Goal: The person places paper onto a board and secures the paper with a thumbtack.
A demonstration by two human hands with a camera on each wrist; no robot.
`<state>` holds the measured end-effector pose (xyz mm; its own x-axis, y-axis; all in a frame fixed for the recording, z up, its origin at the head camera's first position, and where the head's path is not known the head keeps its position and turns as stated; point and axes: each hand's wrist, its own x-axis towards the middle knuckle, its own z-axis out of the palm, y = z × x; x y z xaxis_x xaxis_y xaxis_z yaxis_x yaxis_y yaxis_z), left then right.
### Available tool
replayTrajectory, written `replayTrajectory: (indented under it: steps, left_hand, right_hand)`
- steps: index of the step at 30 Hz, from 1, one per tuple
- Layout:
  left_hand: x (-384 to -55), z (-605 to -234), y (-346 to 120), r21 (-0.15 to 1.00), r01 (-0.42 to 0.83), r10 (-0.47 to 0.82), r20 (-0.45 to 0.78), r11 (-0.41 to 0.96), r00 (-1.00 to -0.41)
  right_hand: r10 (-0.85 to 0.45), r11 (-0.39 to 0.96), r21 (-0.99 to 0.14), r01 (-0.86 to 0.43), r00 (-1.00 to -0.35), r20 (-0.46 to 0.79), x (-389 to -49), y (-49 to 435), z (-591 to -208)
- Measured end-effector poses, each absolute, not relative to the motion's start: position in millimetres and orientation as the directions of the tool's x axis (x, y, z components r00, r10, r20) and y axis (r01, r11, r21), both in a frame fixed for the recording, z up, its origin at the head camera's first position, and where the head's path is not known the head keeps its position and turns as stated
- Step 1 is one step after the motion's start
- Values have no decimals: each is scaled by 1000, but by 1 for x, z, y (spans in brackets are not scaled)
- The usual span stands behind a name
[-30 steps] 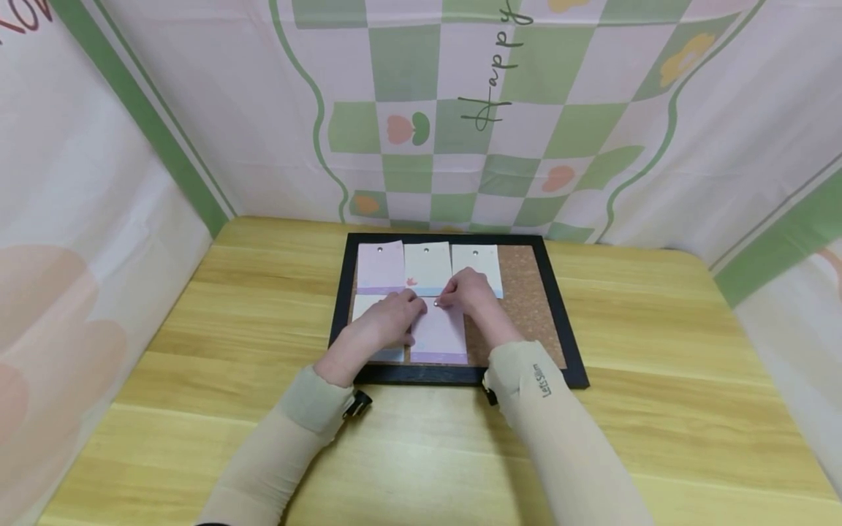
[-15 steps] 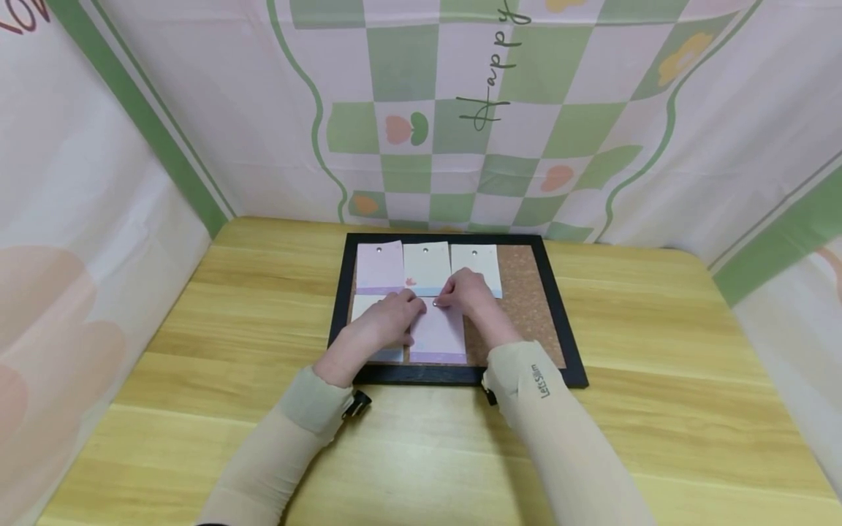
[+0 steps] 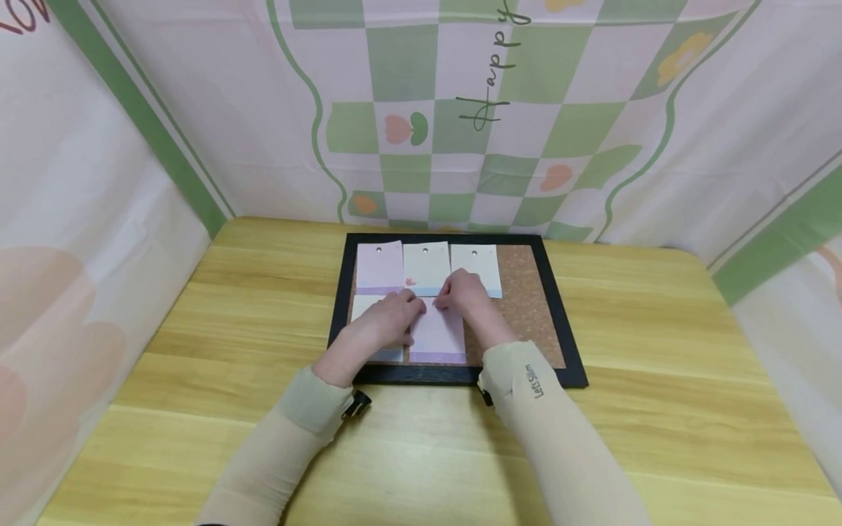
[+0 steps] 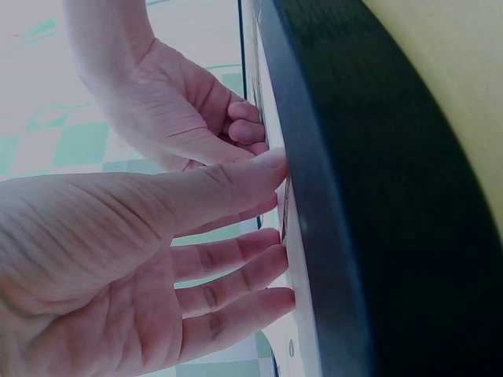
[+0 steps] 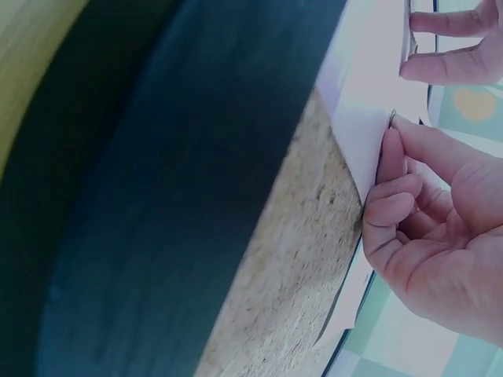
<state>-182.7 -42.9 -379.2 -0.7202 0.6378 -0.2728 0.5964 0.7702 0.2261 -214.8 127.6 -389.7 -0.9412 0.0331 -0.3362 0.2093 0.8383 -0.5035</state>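
Observation:
A pale purple note sheet (image 3: 437,337) lies on the framed corkboard (image 3: 526,310), in the middle of the lower row. At its top edge my right hand (image 3: 465,292) pinches a small silver thumbtack (image 5: 392,118) between thumb and forefinger, its other fingers curled. In the head view the fingertips cover the tack. My left hand (image 3: 388,319) rests its extended fingertips along the sheet's left side; the left wrist view shows these fingers (image 4: 228,294) nearly straight against the paper. Under the left hand, a white sheet (image 3: 364,305) is partly hidden.
Three sheets form the upper row: a purple one (image 3: 380,270), a cream one (image 3: 421,264) and another cream one (image 3: 485,274), each with a silver tack near its top. The board's black frame (image 3: 421,375) lies on a wooden table (image 3: 658,351). A patterned cloth (image 3: 460,124) hangs behind.
The right hand and forearm have shifted slightly left, and its fingers now cover the tack that showed earlier. The left hand stays in place on the sheets.

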Motion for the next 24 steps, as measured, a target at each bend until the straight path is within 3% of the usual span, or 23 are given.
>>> replayTrajectory:
  steps: [11, 24]
  left_hand:
    - [-183, -379, -42, 221, 588, 628, -287, 778, -723]
    - [-183, -379, -43, 225, 590, 631, -280, 776, -723]
  right_hand:
    - [53, 862, -456, 220, -935, -352, -216, 127, -393]
    - [56, 898, -406, 168, -960, -275, -206, 138, -394]
